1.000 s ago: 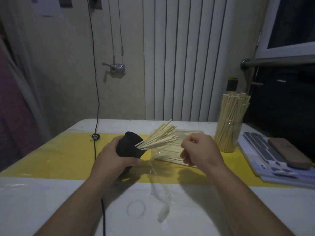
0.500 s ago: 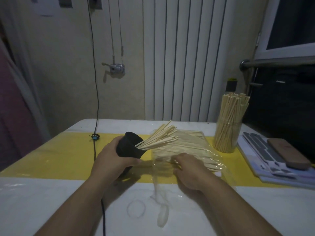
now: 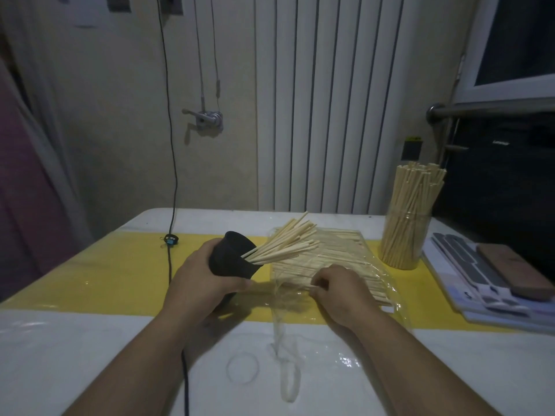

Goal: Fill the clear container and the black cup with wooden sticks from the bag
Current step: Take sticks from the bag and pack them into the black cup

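Observation:
My left hand [image 3: 199, 276] grips the black cup [image 3: 232, 259], tilted so its mouth faces right. A fan of wooden sticks [image 3: 285, 243] pokes out of the cup. To its right lies the clear plastic bag [image 3: 345, 256] with many sticks flat inside. My right hand [image 3: 341, 291] rests on the bag's near end, fingers curled into the sticks there; whether it has any pinched is hidden. The clear container [image 3: 405, 241] stands upright at the back right, packed with sticks.
A black cable [image 3: 169, 259] runs from the wall across the yellow strip [image 3: 105, 274] and under my left arm. A rubber band [image 3: 242, 369] lies on the white table near me. Flat boards and a brown block [image 3: 513, 271] are stacked at the right edge.
My right hand came down from above the bag onto its near end and shifted slightly right. The cup in my left hand stayed put.

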